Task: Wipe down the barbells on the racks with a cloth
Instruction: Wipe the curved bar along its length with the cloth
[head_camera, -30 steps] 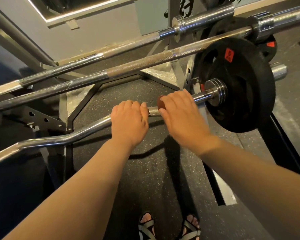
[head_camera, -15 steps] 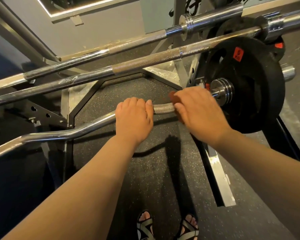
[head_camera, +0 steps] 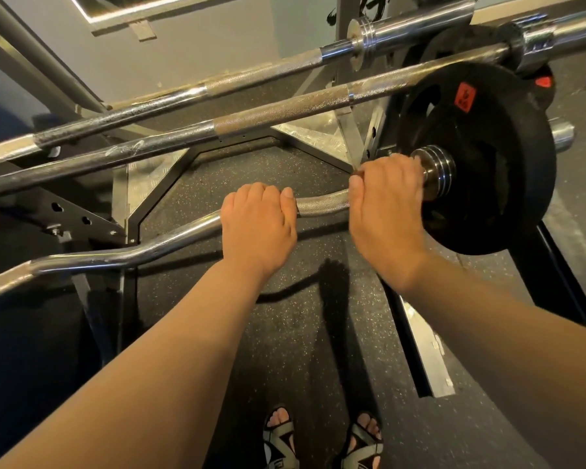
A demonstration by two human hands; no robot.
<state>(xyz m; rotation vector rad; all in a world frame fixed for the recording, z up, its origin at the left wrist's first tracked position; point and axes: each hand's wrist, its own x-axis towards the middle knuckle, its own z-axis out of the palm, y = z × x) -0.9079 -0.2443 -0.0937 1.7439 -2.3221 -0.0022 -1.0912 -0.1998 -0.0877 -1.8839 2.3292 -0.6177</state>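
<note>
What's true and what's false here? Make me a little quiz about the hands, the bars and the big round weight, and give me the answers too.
1. The left hand and the right hand both grip the bent bar. True.
2. The right hand is nearer to the weight plate than the left hand is. True.
3. The weight plate is bright blue. False: it is black with a red label.
4. The person is barefoot. False: they wear sandals.
5. The left hand holds one of the straight bars. False: those lie higher up with no hand on them.
</note>
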